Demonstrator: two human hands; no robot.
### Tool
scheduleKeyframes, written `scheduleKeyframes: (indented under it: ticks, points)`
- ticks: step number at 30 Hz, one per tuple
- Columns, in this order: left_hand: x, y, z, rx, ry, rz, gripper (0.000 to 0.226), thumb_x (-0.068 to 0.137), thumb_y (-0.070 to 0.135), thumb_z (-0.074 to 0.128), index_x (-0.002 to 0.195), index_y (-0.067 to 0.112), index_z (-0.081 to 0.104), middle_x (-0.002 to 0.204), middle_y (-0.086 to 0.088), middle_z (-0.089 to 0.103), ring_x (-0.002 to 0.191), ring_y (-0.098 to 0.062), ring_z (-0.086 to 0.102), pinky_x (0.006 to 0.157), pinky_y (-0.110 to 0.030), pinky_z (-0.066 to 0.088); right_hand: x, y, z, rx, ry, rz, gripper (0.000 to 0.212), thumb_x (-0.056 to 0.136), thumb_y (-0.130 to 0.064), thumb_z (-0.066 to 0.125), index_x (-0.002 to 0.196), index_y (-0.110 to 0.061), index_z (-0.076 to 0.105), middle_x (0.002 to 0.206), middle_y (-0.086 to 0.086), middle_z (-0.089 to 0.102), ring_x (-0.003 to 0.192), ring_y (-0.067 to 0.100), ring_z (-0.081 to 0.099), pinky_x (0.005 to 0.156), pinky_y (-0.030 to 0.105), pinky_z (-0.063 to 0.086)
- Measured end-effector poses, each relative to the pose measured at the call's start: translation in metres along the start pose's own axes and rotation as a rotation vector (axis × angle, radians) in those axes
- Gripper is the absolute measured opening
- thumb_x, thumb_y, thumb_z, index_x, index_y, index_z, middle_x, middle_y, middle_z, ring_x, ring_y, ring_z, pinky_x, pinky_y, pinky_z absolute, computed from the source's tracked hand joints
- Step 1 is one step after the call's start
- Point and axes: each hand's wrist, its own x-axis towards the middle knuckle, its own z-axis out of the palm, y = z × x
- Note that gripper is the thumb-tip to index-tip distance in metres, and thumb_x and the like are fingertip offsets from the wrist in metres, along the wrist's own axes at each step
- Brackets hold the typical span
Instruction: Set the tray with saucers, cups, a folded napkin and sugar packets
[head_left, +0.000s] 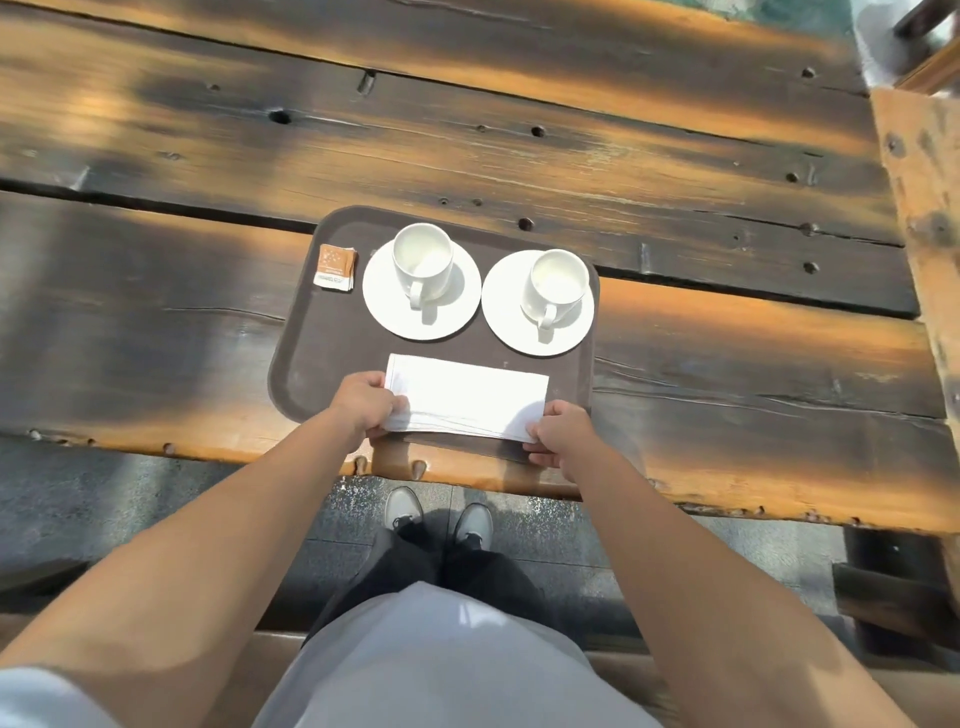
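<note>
The folded white paper napkin (467, 395), at the lower edge of the dark brown plastic tray (306, 364) in mid-frame, looks light, limp and easily creased, so the left grip (363, 408) and right grip (558, 436), each pinching one short end, suit it.

I can read no text here. The only print I find is on the sugar packets (335, 267) at the far left corner of the tray (296, 374): an orange face with a white band at its near end, whose small lettering is too fine to make out.
</note>
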Motion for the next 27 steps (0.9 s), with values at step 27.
scheduleKeyframes:
  ticks: [27]
  points:
    - [-0.002, 0.05, -0.006, 0.961, 0.045, 0.1, 0.032, 0.095, 0.018, 0.047, 0.123, 0.002, 0.052, 0.101, -0.013, 0.064, 0.081, -0.026, 0.064, 0.061, -0.032, 0.051, -0.004, -0.05, -0.021, -0.651, 0.02, -0.09, 0.033, 0.093, -0.036, 0.054, 0.088, -0.005, 0.062, 0.07, 0.011, 0.067, 0.05, 0.024, 0.063, 0.046, 0.025, 0.053]
